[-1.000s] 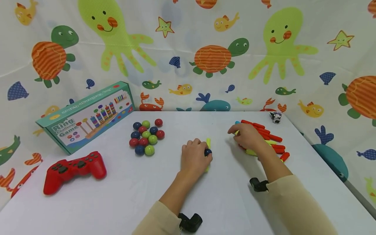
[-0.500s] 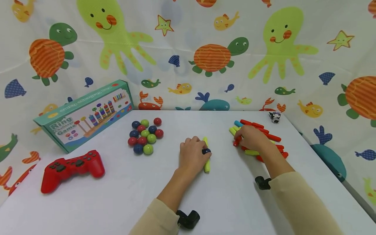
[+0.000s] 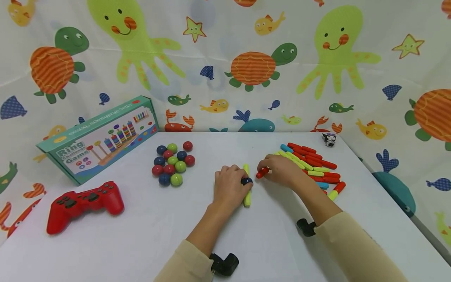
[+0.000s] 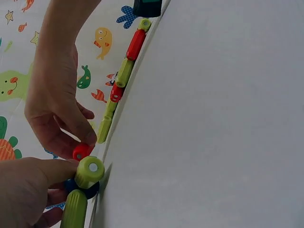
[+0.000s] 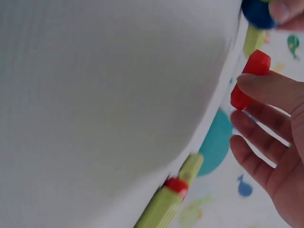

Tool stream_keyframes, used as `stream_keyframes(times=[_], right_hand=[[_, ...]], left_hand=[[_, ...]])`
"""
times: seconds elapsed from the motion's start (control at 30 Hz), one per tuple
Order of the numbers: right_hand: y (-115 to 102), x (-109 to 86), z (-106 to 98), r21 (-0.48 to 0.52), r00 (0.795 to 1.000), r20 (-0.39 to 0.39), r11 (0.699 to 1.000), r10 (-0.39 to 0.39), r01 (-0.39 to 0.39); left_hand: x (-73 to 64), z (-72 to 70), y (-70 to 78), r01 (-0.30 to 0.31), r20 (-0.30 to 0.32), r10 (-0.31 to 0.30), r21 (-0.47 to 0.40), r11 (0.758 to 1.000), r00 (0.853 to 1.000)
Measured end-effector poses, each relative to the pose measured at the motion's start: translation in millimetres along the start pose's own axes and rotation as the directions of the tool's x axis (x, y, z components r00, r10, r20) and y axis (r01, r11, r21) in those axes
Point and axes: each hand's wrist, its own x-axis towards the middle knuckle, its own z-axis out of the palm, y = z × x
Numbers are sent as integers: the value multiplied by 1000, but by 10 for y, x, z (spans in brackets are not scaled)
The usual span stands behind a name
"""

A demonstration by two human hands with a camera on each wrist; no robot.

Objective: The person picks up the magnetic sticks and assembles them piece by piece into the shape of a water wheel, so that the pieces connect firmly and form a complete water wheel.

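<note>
My left hand [image 3: 229,188] grips a dark blue ball [image 3: 246,181] low over the table. Yellow-green sticks [image 3: 247,199] extend from the ball to the front and back. The left wrist view shows one yellow-green stick [image 4: 89,172] end-on above the blue ball [image 4: 90,192] and another [image 4: 73,211] below it. Just to the right, my right hand [image 3: 282,170] pinches a short red stick [image 3: 262,172] between thumb and fingers, pointing toward the ball. In the right wrist view the red stick [image 5: 256,64] appears apart from the blue ball [image 5: 256,15].
A pile of red, yellow-green and blue sticks [image 3: 313,157] lies on the right. Several red, blue and green balls [image 3: 180,166] are grouped left of centre. A red game controller [image 3: 86,201], a Ring Game box [image 3: 102,139] and a small figurine [image 3: 329,139] also stand on the table.
My right hand has picked the red stick from the pile and carried it left toward the blue ball. The left hand has kept its hold on the ball, nearly in place.
</note>
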Motion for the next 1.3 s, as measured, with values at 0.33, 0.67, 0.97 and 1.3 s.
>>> stream_keyframes(times=[0.33, 0.67, 0.97, 1.3], right_hand=[[-211, 43, 88, -48, 998, -46, 998, -38, 36], [-56, 30, 121, 108, 999, -45, 994, -22, 26], [415, -277, -125, 324, 995, 8, 941, 97, -95], [599, -530, -261, 178, 973, 172, 967, 152, -182]], left_hand=[[1, 3, -20, -28, -14, 28, -6, 1000, 1000], [-14, 43, -16, -26, -22, 26, 29, 999, 999], [6, 49, 2, -23, -59, 25, 32, 999, 998], [14, 61, -4, -25, -63, 27, 29, 999, 998]])
